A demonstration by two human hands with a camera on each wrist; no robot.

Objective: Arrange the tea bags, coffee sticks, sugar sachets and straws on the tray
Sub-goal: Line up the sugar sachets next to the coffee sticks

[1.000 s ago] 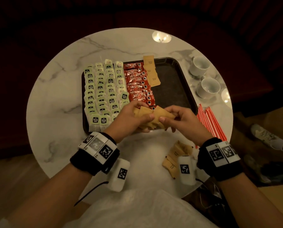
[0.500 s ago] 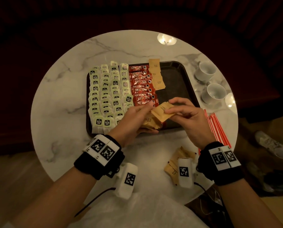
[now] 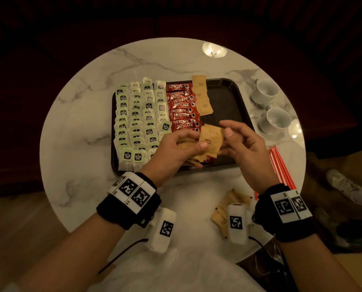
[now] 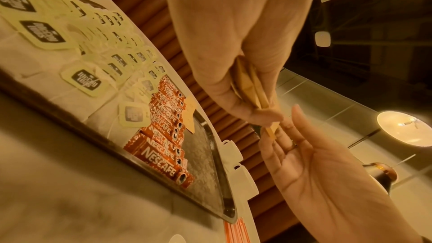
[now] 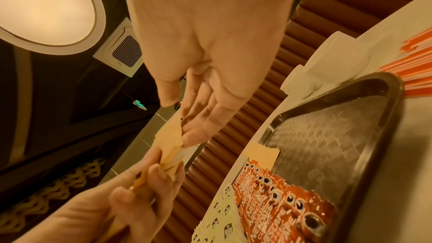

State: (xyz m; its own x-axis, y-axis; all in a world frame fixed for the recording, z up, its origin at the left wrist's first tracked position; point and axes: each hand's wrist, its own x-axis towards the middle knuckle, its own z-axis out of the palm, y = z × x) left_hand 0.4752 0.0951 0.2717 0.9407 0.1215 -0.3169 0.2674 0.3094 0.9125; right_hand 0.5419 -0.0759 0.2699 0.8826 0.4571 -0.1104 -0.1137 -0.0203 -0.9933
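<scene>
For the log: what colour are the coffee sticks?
Red with white lettering; the coffee sticks show best in the head view.

The red coffee sticks [image 3: 183, 108] on the tray read "NESCAFE" in white, with "CLASSIC" beneath on several. The green tags of the tea bags [image 3: 127, 155] carry a dark badge reading "McCoy teas". The brown sugar sachets [image 3: 200, 94] on the tray read "Brown Sugar", and the same words stand upside down on the held sachet [image 3: 210, 142].
</scene>
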